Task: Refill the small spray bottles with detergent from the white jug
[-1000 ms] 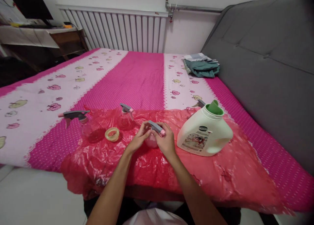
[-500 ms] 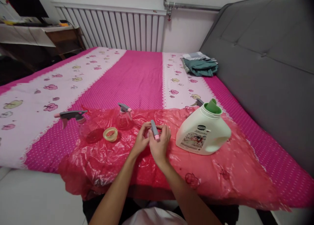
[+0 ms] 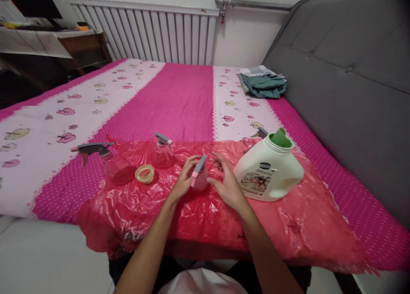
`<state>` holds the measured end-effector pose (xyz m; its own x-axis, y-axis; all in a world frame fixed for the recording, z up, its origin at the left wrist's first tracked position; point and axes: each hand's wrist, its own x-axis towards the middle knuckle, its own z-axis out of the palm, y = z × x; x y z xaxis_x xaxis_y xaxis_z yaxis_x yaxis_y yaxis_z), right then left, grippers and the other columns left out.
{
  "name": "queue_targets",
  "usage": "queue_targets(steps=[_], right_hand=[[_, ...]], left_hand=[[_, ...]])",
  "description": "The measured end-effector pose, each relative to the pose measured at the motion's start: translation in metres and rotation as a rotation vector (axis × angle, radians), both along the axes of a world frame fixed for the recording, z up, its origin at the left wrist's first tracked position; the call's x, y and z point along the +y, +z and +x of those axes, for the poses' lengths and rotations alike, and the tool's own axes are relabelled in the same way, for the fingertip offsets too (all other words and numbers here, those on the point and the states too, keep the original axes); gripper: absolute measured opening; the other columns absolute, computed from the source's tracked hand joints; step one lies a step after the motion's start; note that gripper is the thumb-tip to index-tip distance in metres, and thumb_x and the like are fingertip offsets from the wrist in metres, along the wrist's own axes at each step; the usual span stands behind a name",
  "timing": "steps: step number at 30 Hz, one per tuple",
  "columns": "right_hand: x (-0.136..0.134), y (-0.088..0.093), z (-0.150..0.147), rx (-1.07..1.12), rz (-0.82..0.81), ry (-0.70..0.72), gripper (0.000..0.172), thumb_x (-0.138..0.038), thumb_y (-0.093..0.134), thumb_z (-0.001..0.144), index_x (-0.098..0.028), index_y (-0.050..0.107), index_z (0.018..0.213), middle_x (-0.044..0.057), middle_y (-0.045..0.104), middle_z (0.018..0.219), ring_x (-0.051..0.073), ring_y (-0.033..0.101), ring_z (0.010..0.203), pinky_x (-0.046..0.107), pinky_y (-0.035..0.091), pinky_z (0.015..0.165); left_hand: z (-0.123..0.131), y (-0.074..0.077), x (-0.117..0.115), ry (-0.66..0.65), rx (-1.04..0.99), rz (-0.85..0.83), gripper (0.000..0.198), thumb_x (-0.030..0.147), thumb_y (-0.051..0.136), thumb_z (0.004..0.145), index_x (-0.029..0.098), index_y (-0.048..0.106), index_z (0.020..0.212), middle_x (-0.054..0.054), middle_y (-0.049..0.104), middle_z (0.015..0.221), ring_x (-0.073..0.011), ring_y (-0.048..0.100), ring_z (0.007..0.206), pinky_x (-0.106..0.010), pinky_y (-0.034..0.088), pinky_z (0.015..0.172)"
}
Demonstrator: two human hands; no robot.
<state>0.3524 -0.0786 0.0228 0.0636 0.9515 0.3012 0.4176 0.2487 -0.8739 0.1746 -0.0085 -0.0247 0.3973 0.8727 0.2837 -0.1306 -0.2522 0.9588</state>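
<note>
A clear spray bottle [image 3: 200, 182] with a grey and pink trigger head stands upright between my hands, its nozzle pointing down-left toward me. My left hand [image 3: 185, 179] is closed round the left side of the bottle, just under the head. To its right, my right hand [image 3: 228, 183] is open with the fingers spread, apart from the bottle or barely touching its side. Close by on the right is a white detergent jug [image 3: 272, 170], uncapped, with a green piece [image 3: 282, 138] in its mouth. The bottle's lower part is partly hidden by my left fingers.
Another spray bottle [image 3: 162, 153] stands left of my hands, and one more [image 3: 118, 170] farther left. A yellowish round cap [image 3: 144, 174] lies between them. A further grey trigger head [image 3: 261, 133] shows behind the jug. Red plastic sheeting [image 3: 153, 217] covers the bed's edge; folded clothes [image 3: 264, 83] lie farther back.
My right hand has let go of the spray bottle and moved right, its fingers spreading. The trigger head has turned, so the nozzle now points down-left instead of down-right.
</note>
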Motion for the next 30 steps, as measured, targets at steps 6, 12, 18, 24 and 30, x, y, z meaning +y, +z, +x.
queue_targets(steps=[6, 12, 18, 24, 30], right_hand=[[0.022, 0.026, 0.009, -0.307, 0.154, 0.147, 0.053, -0.012, 0.066, 0.091, -0.031, 0.064, 0.140, 0.002, 0.056, 0.142, 0.022, 0.047, 0.137, 0.045, 0.038, 0.121], [0.036, 0.030, -0.006, -0.452, 0.059, 0.119, 0.040, 0.000, 0.063, 0.083, -0.022, 0.073, 0.114, 0.004, 0.067, 0.110, 0.021, 0.060, 0.105, 0.038, 0.047, 0.099], [0.033, 0.034, -0.018, -0.480, 0.004, 0.014, 0.028, -0.003, 0.073, 0.079, -0.019, 0.071, 0.101, 0.003, 0.066, 0.102, 0.023, 0.056, 0.100, 0.035, 0.043, 0.090], [0.026, 0.035, -0.030, -0.475, -0.053, -0.138, 0.018, -0.008, 0.079, 0.080, -0.017, 0.069, 0.092, 0.004, 0.065, 0.099, 0.024, 0.053, 0.100, 0.035, 0.040, 0.089], [0.023, 0.035, -0.033, -0.475, -0.100, -0.211, 0.017, -0.017, 0.083, 0.084, -0.016, 0.067, 0.090, 0.006, 0.066, 0.099, 0.025, 0.053, 0.103, 0.035, 0.039, 0.091]], left_hand=[[-0.001, -0.007, 0.004, -0.043, 0.005, -0.012, 0.063, 0.076, 0.061, 0.088, 0.028, 0.072, 0.128, -0.012, 0.050, 0.154, -0.0350, 0.047, 0.144, -0.046, 0.046, 0.116], [-0.002, -0.010, 0.005, -0.004, -0.001, -0.050, 0.048, 0.056, 0.072, 0.091, 0.026, 0.068, 0.128, -0.011, 0.060, 0.143, -0.0312, 0.053, 0.137, -0.047, 0.040, 0.122], [0.002, -0.006, 0.002, 0.060, -0.087, -0.120, 0.058, 0.048, 0.087, 0.078, 0.026, 0.055, 0.122, -0.008, 0.065, 0.124, -0.0250, 0.064, 0.117, -0.041, 0.050, 0.106], [0.006, -0.010, 0.005, 0.102, -0.188, -0.182, 0.069, 0.051, 0.094, 0.068, 0.028, 0.049, 0.114, -0.004, 0.065, 0.114, -0.0212, 0.066, 0.107, -0.036, 0.052, 0.097], [0.004, -0.017, 0.008, 0.106, -0.237, -0.225, 0.070, 0.050, 0.097, 0.065, 0.026, 0.052, 0.113, 0.003, 0.062, 0.090, -0.0158, 0.064, 0.085, -0.029, 0.051, 0.082]])
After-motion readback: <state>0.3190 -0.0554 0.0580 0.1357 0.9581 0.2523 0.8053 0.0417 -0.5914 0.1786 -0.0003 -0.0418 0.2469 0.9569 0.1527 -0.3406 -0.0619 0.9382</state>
